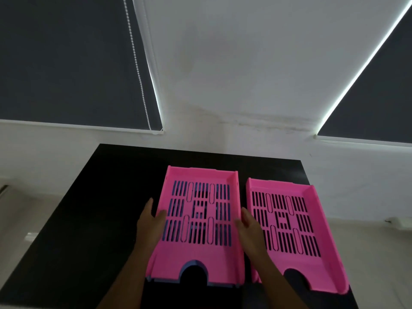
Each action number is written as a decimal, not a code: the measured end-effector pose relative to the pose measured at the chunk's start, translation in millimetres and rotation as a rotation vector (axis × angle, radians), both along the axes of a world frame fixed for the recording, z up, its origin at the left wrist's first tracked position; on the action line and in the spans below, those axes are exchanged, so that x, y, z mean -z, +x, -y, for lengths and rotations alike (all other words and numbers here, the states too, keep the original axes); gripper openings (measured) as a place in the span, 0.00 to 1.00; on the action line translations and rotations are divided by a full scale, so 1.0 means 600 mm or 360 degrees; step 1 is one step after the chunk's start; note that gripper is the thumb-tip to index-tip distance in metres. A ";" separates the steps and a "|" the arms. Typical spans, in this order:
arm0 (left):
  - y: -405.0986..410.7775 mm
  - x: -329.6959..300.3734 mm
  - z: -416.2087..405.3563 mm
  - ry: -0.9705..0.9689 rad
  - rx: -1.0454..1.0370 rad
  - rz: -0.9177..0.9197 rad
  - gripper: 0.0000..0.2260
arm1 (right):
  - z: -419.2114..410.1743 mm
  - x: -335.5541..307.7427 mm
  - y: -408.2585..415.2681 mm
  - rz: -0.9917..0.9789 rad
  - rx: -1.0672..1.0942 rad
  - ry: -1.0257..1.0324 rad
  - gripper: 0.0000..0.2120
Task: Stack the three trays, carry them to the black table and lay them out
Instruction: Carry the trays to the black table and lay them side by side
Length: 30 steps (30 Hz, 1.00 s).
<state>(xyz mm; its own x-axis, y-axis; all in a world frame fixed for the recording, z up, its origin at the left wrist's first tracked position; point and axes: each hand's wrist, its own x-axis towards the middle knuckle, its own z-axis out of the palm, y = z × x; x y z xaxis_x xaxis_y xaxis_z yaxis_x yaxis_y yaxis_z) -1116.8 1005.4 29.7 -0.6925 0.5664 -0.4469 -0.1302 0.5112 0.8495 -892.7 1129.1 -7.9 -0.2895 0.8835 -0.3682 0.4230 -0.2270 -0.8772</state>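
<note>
Your black counter (93,219) stands against a white wall (223,74), with dark roller blinds (66,63) on either side. Two pink trays lie on it. Your left hand (150,221) and right hand (249,224) flank the left pink tray (200,190), fingers (161,214) spread loosely along its side walls; whether they grip is hard to tell. A blue tray (194,263) peeks from beneath it. Just right of that tray lies the second pink tray (316,219).

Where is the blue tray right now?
The blue tray sits on the black table, directly under the left pink tray, between both hands.
</note>
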 end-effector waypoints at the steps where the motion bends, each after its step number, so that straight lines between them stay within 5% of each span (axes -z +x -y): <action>1: -0.007 0.009 0.007 -0.0014 0.0130 0.0028 0.23 | 0.005 0.003 -0.002 0.0023 -0.0005 0.0008 0.22; 6: -0.037 0.009 0.020 0.0069 0.0336 0.0014 0.17 | 0.014 -0.012 -0.021 0.0100 0.0061 0.0104 0.17; 15: -0.202 -0.022 0.070 0.0217 0.0180 -0.0176 0.19 | 0.056 -0.044 -0.199 -0.0091 0.0001 0.0317 0.12; 30: -0.418 0.047 0.205 -0.0049 -0.0088 -0.0311 0.13 | 0.168 0.019 -0.449 -0.0180 -0.0299 -0.0183 0.14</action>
